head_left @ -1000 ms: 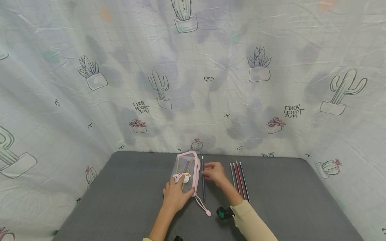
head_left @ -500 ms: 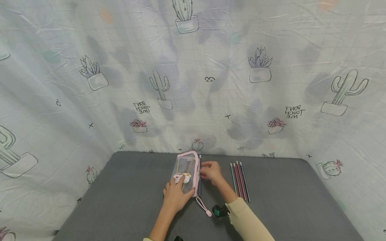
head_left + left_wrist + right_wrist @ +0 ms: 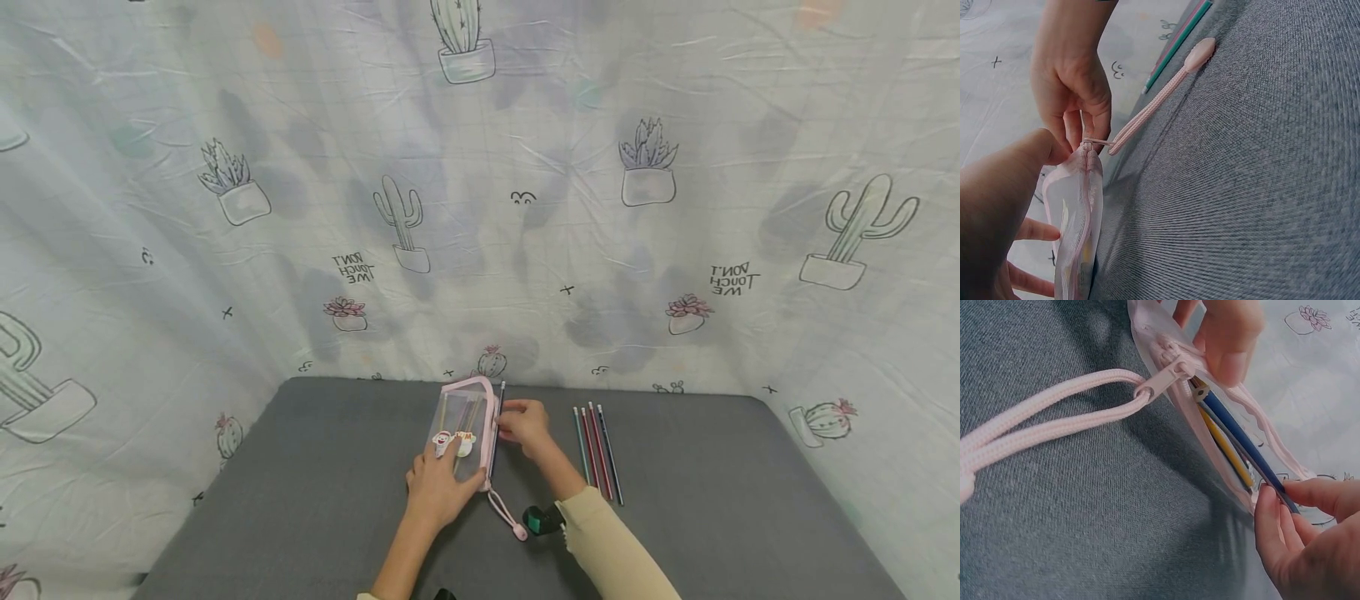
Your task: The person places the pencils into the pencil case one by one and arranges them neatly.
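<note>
The transparent, pink-edged pouch [image 3: 452, 417], near the worktop's [image 3: 315, 500] far edge, is partly hidden under spread left fingers [image 3: 1038, 230]; right fingers [image 3: 1317, 492] pinch a blue pencil [image 3: 1242, 440].

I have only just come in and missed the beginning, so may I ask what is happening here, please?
A person's left hand holds an open, see-through pencil case with pink trim. Their right hand pinches a blue pencil at its opening. A yellow pencil is visible inside, and four more pencils lie on the gray table, to the person's right.
</note>
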The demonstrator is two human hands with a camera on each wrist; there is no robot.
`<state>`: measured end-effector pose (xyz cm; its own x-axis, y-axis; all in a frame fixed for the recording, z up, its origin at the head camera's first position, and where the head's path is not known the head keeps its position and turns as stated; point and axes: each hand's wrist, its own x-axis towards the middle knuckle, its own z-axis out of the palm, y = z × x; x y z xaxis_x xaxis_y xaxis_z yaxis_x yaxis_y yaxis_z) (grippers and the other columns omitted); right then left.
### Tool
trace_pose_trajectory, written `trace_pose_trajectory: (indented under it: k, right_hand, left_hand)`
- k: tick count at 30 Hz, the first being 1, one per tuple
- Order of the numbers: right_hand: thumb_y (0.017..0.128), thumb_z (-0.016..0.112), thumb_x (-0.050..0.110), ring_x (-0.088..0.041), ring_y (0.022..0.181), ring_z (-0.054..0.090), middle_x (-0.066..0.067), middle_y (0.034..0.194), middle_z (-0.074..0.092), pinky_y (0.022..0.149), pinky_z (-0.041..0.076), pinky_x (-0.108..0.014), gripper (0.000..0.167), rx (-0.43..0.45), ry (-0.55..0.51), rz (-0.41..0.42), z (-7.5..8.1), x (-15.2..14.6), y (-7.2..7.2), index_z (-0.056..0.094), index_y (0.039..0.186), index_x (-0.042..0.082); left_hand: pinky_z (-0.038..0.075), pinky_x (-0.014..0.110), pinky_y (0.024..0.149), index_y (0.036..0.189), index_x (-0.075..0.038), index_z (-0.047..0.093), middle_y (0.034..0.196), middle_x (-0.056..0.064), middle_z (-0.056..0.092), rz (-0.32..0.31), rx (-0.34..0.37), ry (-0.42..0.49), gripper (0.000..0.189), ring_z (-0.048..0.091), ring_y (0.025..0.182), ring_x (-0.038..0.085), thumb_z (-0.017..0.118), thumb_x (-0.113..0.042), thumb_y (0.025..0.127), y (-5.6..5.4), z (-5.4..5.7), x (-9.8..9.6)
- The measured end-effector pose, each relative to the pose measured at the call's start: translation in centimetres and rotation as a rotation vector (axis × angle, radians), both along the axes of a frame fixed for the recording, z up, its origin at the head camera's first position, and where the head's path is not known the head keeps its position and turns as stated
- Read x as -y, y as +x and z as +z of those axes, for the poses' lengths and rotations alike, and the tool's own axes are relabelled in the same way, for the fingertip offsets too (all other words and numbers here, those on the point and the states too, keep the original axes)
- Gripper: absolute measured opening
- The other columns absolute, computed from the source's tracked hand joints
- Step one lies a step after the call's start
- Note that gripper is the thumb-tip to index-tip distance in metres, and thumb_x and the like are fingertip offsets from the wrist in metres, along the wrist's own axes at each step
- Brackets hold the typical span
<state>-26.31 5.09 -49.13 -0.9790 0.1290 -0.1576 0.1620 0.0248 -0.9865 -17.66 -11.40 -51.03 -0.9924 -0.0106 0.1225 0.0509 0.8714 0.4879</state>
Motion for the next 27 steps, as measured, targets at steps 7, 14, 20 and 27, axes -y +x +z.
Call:
trace_pose_trajectory:
  k: [7, 14, 20, 27]
  right_hand:
    - [0.084, 0.071, -0.013, -0.019, 0.065, 0.072, -0.025, 0.095, 0.071, 0.062, 0.062, -0.030, 0.035, -0.027, -0.035, -0.029, 0.0, 0.5, 0.7, 0.066, 0.119, -0.017]
    - [0.086, 0.067, -0.015, -0.017, 0.068, 0.071, -0.028, 0.100, 0.075, 0.063, 0.062, -0.032, 0.037, -0.033, -0.053, -0.013, -0.7, 1.2, 0.8, 0.066, 0.122, -0.018]
    - [0.087, 0.065, -0.013, -0.016, 0.066, 0.070, -0.027, 0.099, 0.075, 0.061, 0.062, -0.032, 0.034, -0.056, -0.033, -0.009, -1.3, 1.8, 0.7, 0.066, 0.121, -0.018]
    - [0.085, 0.064, -0.013, -0.018, 0.068, 0.070, -0.029, 0.101, 0.074, 0.062, 0.062, -0.033, 0.036, -0.061, 0.012, -0.016, -1.5, 2.3, 0.4, 0.067, 0.121, -0.017]
  left_hand:
    - [0.041, 0.073, 0.097, 0.146, -0.010, 0.060, 0.139, 0.035, 0.052, 0.004, -0.004, 0.003, 0.074, 0.053, 0.123, 0.055, 0.074, -0.055, 0.088, 0.1, 0.1, 0.0]
    - [0.043, 0.073, 0.095, 0.145, -0.009, 0.061, 0.138, 0.036, 0.053, 0.000, -0.030, 0.013, 0.074, 0.054, 0.122, 0.056, 0.074, -0.054, 0.088, 0.2, 0.1, -0.1]
    - [0.043, 0.073, 0.094, 0.145, -0.009, 0.061, 0.138, 0.036, 0.053, -0.004, -0.026, 0.018, 0.074, 0.054, 0.121, 0.055, 0.074, -0.054, 0.088, 0.2, 0.1, 0.0]
    - [0.043, 0.073, 0.094, 0.145, -0.009, 0.061, 0.138, 0.036, 0.052, -0.003, -0.029, 0.020, 0.073, 0.054, 0.121, 0.056, 0.074, -0.053, 0.089, 0.2, 0.0, 0.0]
